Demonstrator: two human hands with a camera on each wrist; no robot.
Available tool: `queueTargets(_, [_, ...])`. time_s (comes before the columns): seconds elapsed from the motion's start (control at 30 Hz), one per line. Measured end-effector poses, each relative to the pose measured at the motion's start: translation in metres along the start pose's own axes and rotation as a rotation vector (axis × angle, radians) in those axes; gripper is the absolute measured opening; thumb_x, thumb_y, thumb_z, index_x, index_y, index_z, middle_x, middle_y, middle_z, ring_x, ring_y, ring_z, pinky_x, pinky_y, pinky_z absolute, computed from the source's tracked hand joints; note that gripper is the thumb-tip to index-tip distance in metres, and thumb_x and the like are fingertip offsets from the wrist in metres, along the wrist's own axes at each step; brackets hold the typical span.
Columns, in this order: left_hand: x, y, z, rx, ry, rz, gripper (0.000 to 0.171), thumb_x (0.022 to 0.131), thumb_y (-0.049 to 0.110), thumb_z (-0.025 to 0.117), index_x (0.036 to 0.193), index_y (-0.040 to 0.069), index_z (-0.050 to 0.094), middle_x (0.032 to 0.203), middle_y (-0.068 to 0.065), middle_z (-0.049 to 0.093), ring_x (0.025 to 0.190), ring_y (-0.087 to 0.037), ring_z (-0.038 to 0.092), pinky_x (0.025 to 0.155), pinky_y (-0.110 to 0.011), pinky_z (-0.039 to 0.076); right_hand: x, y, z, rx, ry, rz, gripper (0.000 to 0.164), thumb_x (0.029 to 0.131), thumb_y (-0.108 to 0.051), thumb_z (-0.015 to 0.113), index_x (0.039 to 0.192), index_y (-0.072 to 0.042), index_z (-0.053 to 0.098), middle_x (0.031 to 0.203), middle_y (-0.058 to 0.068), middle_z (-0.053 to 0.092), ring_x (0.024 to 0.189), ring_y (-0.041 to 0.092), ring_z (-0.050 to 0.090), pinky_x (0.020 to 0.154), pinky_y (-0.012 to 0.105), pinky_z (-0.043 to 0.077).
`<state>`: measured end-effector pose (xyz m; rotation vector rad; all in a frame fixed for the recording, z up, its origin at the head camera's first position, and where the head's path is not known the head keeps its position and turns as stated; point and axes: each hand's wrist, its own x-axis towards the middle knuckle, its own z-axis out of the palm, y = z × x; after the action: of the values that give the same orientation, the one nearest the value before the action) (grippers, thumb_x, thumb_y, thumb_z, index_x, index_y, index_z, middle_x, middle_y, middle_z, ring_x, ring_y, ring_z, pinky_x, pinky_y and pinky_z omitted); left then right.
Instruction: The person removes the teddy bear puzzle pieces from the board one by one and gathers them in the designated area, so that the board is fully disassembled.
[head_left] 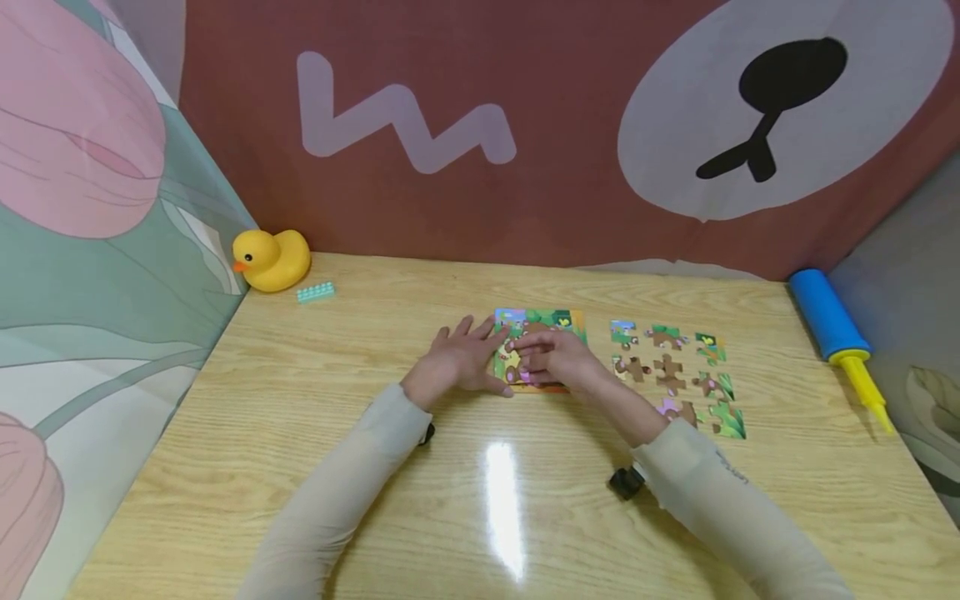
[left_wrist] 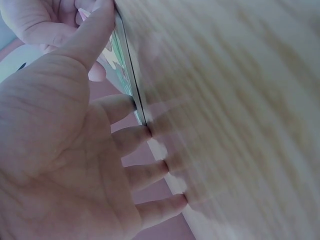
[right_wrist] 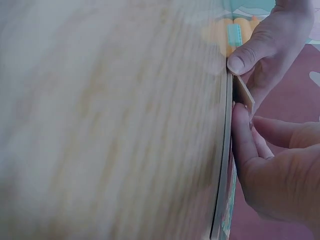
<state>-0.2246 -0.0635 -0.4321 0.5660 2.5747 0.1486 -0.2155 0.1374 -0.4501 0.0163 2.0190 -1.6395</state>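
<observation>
A jigsaw puzzle board [head_left: 576,318] with a bear picture lies on the wooden table, partly covered by both hands. My left hand [head_left: 468,358] rests at its left side with the fingers spread and straight. In the left wrist view, the fingertips [left_wrist: 175,200] touch the tabletop along the board's edge. My right hand [head_left: 562,360] is over the board and pinches a puzzle piece [right_wrist: 244,95]. The piece stands tilted against the board, close to the left thumb [right_wrist: 242,59]. Its printed face is hidden.
Several loose puzzle pieces [head_left: 670,375] lie in rough rows right of the board. A yellow rubber duck [head_left: 277,262] and a teal toy brick [head_left: 315,292] are at the back left. A blue and yellow pump [head_left: 828,317] lies along the right edge. A printed wall [head_left: 450,208] closes the back.
</observation>
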Motion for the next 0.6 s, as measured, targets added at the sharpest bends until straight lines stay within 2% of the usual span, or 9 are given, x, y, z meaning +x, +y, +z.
queueTargets(0.17, [0.0014,-0.0001,-0.0004,0.0,0.001,0.002,0.107,0.084,0.075,0.063,0.164,0.034,0.005,0.173,0.002,-0.002,0.16,-0.034,0.001,0.125,-0.063,0.01,0.0005,0.0004,0.0,0.005,-0.006,-0.001,0.039,0.098,0.001,0.059,0.137,0.001,0.059,0.117,0.015,0.066,0.086,0.013,0.07,0.078,0.024,0.061])
queueTargets(0.4, [0.0027,-0.001,0.0001,0.004,0.003,0.003,0.107,0.084,0.075,0.063,0.164,0.035,0.004,0.173,0.003,-0.002,0.16,-0.034,0.001,0.125,-0.063,0.011,0.0016,-0.0005,0.0008,0.032,-0.012,0.039,0.039,0.101,-0.002,0.058,0.14,0.0,0.057,0.119,0.014,0.064,0.09,0.012,0.069,0.082,0.025,0.061])
queueTargets(0.6, [0.0022,-0.0006,-0.0003,0.011,-0.004,0.0,0.107,0.084,0.076,0.062,0.164,0.034,0.004,0.173,0.003,-0.002,0.16,-0.033,0.001,0.125,-0.063,0.011,0.0007,0.0,-0.0013,0.038,-0.005,0.017,0.039,0.1,0.0,0.058,0.139,0.002,0.057,0.116,0.014,0.064,0.089,0.014,0.07,0.082,0.027,0.062])
